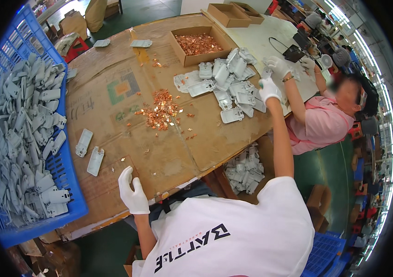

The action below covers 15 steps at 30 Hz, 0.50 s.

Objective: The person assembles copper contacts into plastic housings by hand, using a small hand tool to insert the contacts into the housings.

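Observation:
My left hand [134,193], in a white glove, is over the near table edge, thumb apart from the fingers and nothing in it. Two pale grey plastic housings [96,161] lie beyond it to the left. My right arm stretches far across to the right. Its white-gloved hand [270,90] is at the right side of a heap of grey plastic housings [233,78], fingers curled together; what they hold, if anything, is hidden. Just beyond its fingertips is a co-worker's gloved hand [277,67], with a small grey piece [266,72] between the two hands.
Loose copper-coloured metal pieces [160,111] lie mid-table; a cardboard box [201,44] of them stands beyond. A blue crate [74,184] full of grey housings is at the left. Below the table edge, another box holds housings [245,171]. The co-worker [321,115] sits at the right.

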Each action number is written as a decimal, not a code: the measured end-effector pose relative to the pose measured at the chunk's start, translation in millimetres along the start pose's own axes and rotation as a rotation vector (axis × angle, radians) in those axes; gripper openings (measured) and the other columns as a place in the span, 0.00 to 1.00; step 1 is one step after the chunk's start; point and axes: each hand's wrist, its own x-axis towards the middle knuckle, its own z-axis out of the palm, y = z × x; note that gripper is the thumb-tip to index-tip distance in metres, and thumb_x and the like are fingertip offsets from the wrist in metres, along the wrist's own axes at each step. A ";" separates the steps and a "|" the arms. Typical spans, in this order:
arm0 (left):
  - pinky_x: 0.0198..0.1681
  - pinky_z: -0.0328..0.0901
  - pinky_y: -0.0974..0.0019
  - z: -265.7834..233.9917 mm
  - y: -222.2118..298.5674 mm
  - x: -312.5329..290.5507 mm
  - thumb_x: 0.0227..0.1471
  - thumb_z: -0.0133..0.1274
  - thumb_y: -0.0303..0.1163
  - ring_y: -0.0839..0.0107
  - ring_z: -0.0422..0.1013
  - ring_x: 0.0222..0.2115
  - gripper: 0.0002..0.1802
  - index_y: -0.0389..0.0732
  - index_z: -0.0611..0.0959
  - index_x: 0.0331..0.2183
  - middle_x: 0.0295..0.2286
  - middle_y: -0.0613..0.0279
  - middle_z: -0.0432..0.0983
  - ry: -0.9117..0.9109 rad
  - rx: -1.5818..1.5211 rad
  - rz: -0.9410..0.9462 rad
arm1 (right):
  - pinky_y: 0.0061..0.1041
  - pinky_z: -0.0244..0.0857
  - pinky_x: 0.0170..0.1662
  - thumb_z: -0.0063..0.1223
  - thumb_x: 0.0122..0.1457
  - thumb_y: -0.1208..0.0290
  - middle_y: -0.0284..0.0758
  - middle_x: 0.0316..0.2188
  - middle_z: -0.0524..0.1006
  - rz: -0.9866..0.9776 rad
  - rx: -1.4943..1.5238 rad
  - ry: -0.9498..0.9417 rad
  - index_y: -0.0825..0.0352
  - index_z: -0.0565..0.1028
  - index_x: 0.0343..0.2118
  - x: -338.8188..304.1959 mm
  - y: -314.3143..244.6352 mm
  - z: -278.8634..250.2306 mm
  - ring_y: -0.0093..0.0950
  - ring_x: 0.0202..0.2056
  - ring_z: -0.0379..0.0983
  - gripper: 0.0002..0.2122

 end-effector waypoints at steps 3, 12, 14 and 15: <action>0.51 0.64 0.65 3.7 -2.3 -0.6 0.48 0.47 0.15 0.64 0.70 0.46 0.18 0.34 0.78 0.43 0.44 0.55 0.73 -0.013 0.020 -0.005 | 0.42 0.68 0.47 0.52 0.55 0.66 0.40 0.48 0.71 -0.023 -0.115 -0.142 0.58 0.75 0.42 -26.6 -17.0 2.4 0.43 0.46 0.73 0.11; 0.50 0.66 0.66 10.4 16.7 -0.2 0.48 0.47 0.14 0.64 0.71 0.44 0.18 0.34 0.77 0.43 0.43 0.55 0.74 -0.062 -0.066 0.077 | 0.40 0.68 0.47 0.45 0.58 0.68 0.38 0.43 0.76 -0.069 -0.163 -0.071 0.58 0.75 0.41 -24.2 -13.8 15.6 0.41 0.46 0.73 0.10; 0.50 0.66 0.66 8.5 17.8 -5.2 0.48 0.47 0.13 0.64 0.71 0.44 0.18 0.33 0.77 0.43 0.43 0.55 0.74 -0.053 -0.070 0.068 | 0.40 0.67 0.47 0.48 0.57 0.67 0.38 0.43 0.74 -0.037 -0.101 -0.096 0.59 0.75 0.39 -37.7 -23.2 4.4 0.40 0.47 0.72 0.09; 0.50 0.66 0.66 8.4 17.8 -7.5 0.48 0.47 0.13 0.65 0.72 0.44 0.17 0.33 0.77 0.43 0.43 0.55 0.74 -0.054 -0.084 0.062 | 0.40 0.67 0.47 0.49 0.56 0.67 0.39 0.43 0.74 -0.012 -0.056 -0.044 0.59 0.75 0.39 -37.2 -18.5 9.9 0.41 0.46 0.72 0.09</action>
